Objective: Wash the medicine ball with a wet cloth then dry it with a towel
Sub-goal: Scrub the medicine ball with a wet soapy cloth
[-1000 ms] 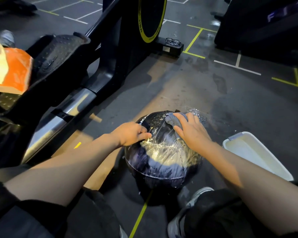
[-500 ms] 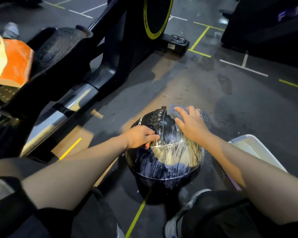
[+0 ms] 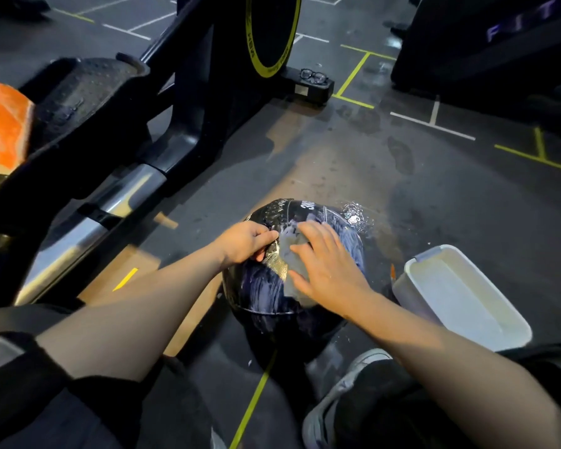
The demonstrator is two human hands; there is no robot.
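Note:
A black, wet, glossy medicine ball (image 3: 263,286) rests on the dark gym floor between my knees. My left hand (image 3: 245,242) grips its upper left side and steadies it. My right hand (image 3: 329,268) lies flat on top of the ball, fingers spread, pressing a pale grey wet cloth (image 3: 289,254) against the surface. Soapy streaks cover the ball's near face. The cloth is partly hidden under my palm.
A white rectangular basin (image 3: 463,296) sits on the floor just right of the ball. A black exercise machine (image 3: 117,131) with a yellow-rimmed wheel fills the left and back. Glasses (image 3: 313,76) lie on its base. An orange towel (image 3: 2,131) hangs at far left. A wet patch (image 3: 357,215) glistens behind the ball.
My right hand has slid the cloth from the ball's far top edge toward me and leftward, across the top. The left hand stays on the upper left side.

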